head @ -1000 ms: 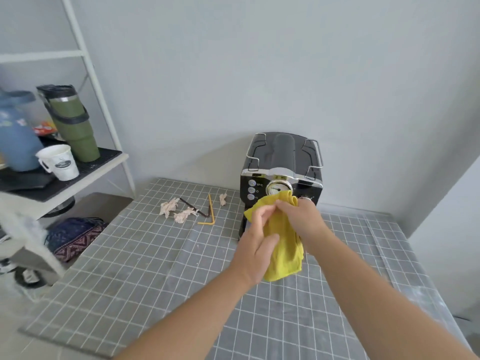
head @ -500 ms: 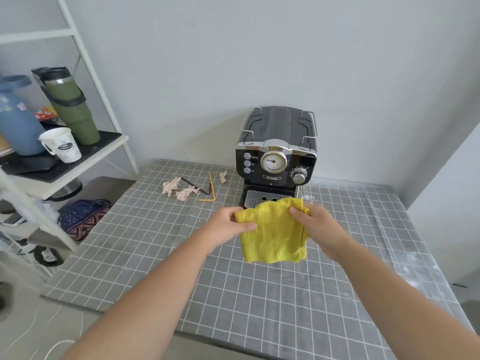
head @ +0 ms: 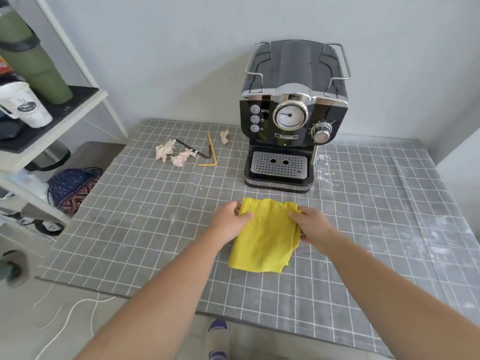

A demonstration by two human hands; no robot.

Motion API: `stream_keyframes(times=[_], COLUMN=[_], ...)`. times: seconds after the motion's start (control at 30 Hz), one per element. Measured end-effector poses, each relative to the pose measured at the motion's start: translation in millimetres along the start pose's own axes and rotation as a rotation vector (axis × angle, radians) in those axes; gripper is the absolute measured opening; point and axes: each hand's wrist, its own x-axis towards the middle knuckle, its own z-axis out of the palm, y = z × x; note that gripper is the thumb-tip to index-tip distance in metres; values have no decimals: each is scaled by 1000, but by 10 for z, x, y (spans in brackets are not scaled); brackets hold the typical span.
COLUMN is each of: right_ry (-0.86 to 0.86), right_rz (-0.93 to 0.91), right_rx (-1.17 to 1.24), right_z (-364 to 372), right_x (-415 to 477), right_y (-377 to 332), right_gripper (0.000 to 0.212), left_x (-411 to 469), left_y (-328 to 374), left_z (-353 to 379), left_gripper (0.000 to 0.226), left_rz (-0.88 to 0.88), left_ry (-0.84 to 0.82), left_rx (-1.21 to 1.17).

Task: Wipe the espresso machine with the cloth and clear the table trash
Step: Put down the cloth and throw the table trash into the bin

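Bare forearms, sleeveless; purple shoe (head: 217,325) below.

Both forearms extended forward, converging toward centre. Left hand (head: 228,221) palm down, thumb pinching the yellow cloth (head: 265,237) at its upper-left corner. Right hand (head: 310,226) palm down, fingers curled, gripping the cloth's right edge. Wrists roughly level.
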Motion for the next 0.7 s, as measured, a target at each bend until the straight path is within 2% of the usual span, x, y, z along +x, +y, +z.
stream_keyframes(times=[0.07,0.17,0.27,0.37,0.47,0.63,0.7], right_ry=[97,226,231,77,5,18,20], right_rz=[-28,-176,-365,-418,-403,-413,-412], right_rx=[-16,-343,-744,-1083,-1232,-1281,-1277], right_z=[63,134,224,309,313,314,324], right_x=[98,141,116,112,138,164,159], right_y=[25,108,294,460,594,645,657], right_gripper=[32,39,46,60,64,80,80], left_x=[117,169,154,189,220,232,241], left_y=[-84,-187,-256,-377,-537,-605,-619], left_z=[67,139,202,189,157,172,174], left_gripper=[26,41,59,67,68,67,66], left_rz=[17,179,376,413,366,352,356], left_ry=[103,220,135,-50,-161,-163,-165], left_rx=[107,484,787,989,1034,1017,1017])
